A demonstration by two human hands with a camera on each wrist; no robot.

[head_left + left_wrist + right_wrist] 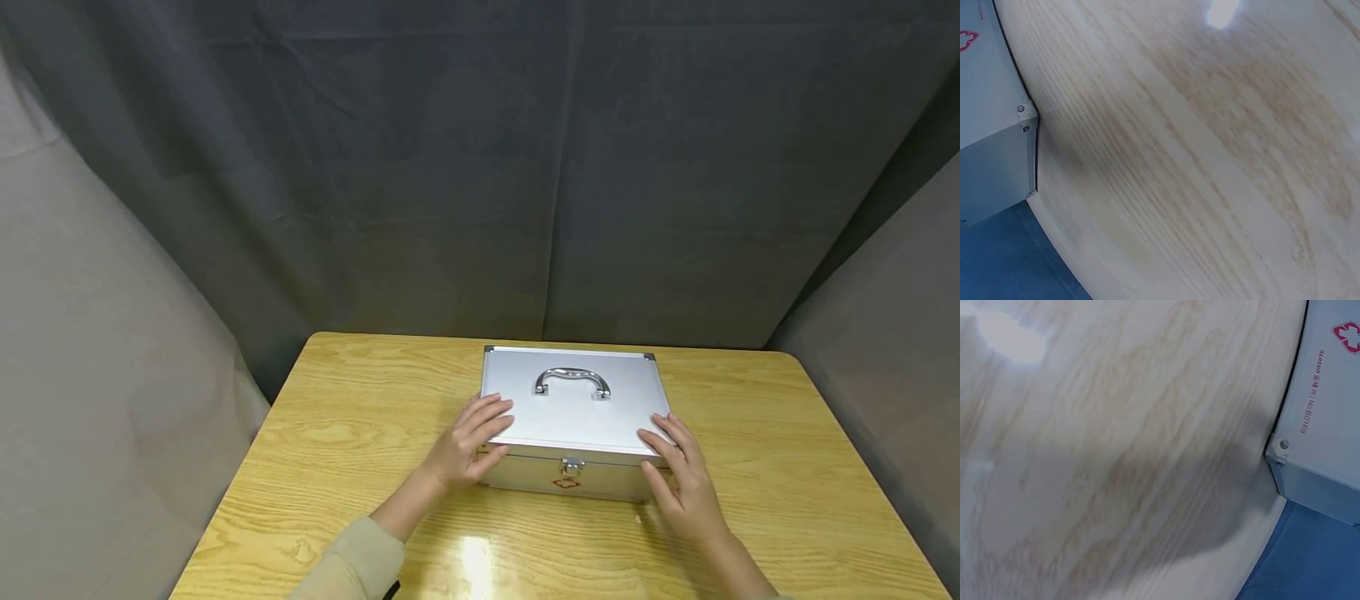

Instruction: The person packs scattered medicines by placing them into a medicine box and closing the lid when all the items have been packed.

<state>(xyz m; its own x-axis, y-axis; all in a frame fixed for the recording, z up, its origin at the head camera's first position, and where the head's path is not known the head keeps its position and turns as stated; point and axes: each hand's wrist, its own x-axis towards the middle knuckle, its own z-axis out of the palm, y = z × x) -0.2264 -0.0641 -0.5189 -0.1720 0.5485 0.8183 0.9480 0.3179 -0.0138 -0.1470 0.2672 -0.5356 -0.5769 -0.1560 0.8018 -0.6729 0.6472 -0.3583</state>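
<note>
A silver metal case (pixel 577 421) with its lid down sits on the wooden table, right of the middle in the head view. A chrome carrying handle (pixel 573 374) is on its lid, and a latch (pixel 572 467) on its front. The left hand (pixel 467 446) rests at the case's front left corner, fingers extended onto the lid. At the front right corner the right hand (pixel 682 483) touches the lid edge, its fingers spread and slightly bent. Both wrist views show a case corner, the left one (pixel 997 125) and the right one (pixel 1322 425); neither shows a hand.
The wooden table (pixel 337 433) has rounded back corners and a bright reflection near the front. A dark grey curtain (pixel 420 183) hangs behind it. Lighter grey cloth stands at the left (pixel 112 375) and at the right (pixel 885 333).
</note>
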